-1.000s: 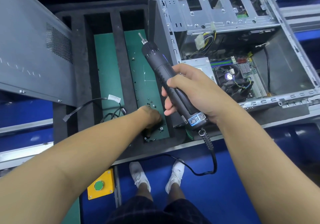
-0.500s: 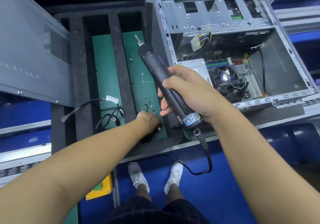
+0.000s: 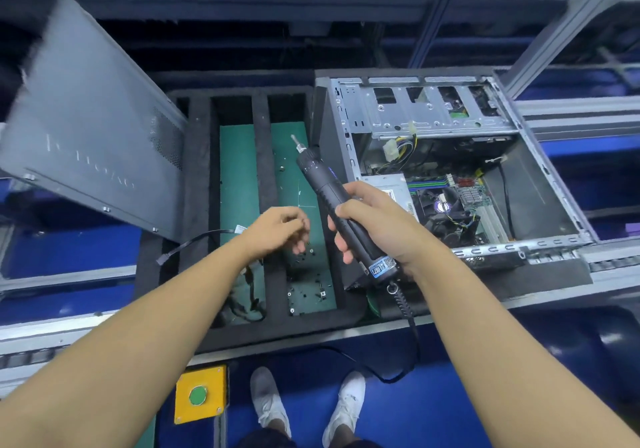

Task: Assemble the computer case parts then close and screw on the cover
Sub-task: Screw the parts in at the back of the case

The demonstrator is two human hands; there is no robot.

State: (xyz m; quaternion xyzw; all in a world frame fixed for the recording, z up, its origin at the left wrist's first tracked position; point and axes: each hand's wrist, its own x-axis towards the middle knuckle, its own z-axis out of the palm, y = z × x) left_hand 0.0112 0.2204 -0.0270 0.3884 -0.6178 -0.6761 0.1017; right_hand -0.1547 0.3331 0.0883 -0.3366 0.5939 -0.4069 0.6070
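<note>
Fetching a screw, it seems.
The right hand grasps the black electric screwdriver, tip safely away; the grip of the left hand curls over the green screw tray, contents unclear. Open grey metal computer case: two o'clock.

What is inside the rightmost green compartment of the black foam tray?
Small dark screws lie scattered on its green floor. The left hand and the screwdriver cover parts of it.
</note>
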